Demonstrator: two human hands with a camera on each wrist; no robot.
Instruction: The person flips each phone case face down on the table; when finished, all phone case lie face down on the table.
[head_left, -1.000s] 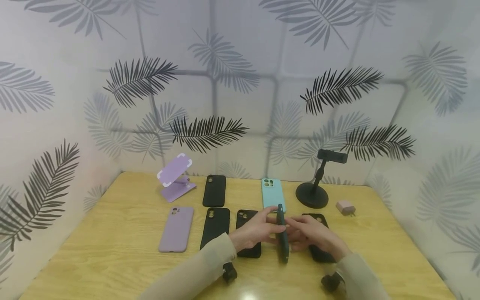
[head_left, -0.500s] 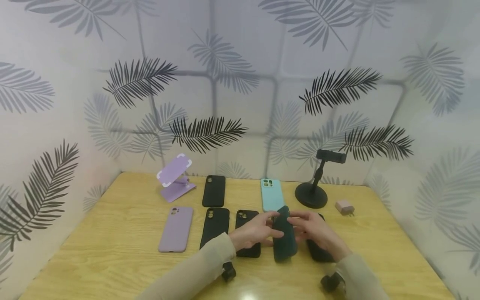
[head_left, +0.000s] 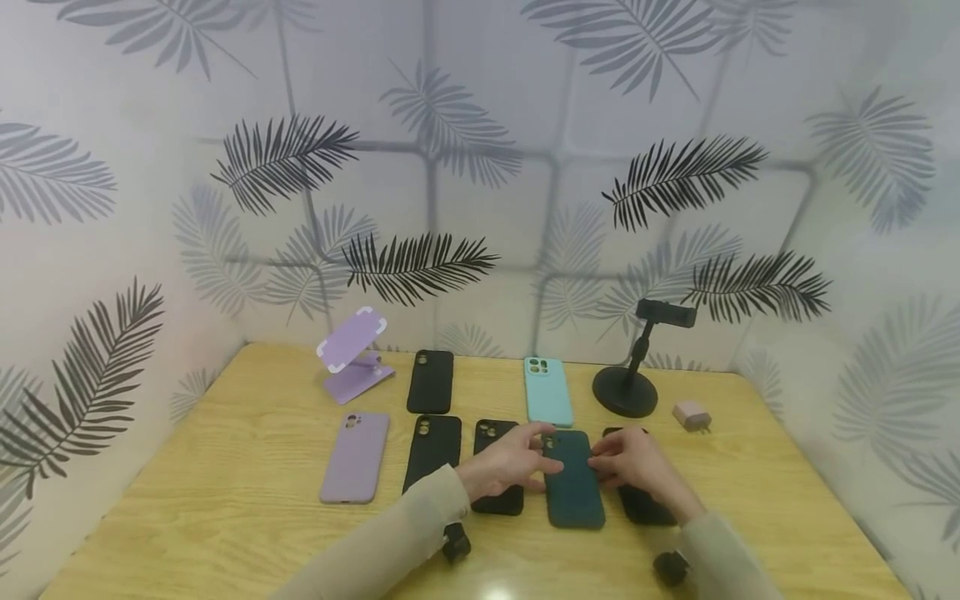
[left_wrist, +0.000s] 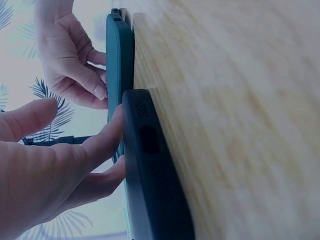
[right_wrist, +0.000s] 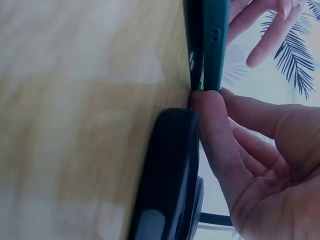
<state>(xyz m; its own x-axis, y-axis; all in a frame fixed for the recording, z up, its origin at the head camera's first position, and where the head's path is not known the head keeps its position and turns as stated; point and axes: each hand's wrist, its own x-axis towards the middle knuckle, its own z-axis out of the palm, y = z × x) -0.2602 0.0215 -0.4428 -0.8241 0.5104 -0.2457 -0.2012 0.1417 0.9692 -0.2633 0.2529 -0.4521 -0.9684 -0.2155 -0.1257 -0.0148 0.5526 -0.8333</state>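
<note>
A dark green phone case (head_left: 576,492) lies back side up at the front right of the table, its camera end away from me. My right hand (head_left: 641,467) pinches its right edge between thumb and fingers; in the right wrist view one finger reaches under the green case (right_wrist: 216,40). On the other side my left hand (head_left: 506,462) has its fingers extended by the left edge, thumb spread away in the left wrist view. Whether those fingertips touch the case cannot be told. Black phone cases lie under or beside both hands, one at left (head_left: 498,500) and one at right (head_left: 647,506).
Further left are another black case (head_left: 433,454) and a lilac case (head_left: 356,458). Behind stand a purple folding stand (head_left: 352,342), a black case (head_left: 431,382), a light turquoise case (head_left: 548,393), a black phone stand (head_left: 626,390) and a pink charger plug (head_left: 692,414).
The green case has turned from edge-on between both hands to lying back side up. The right hand has shifted down along its right edge; the left hand has stayed nearly in place.
</note>
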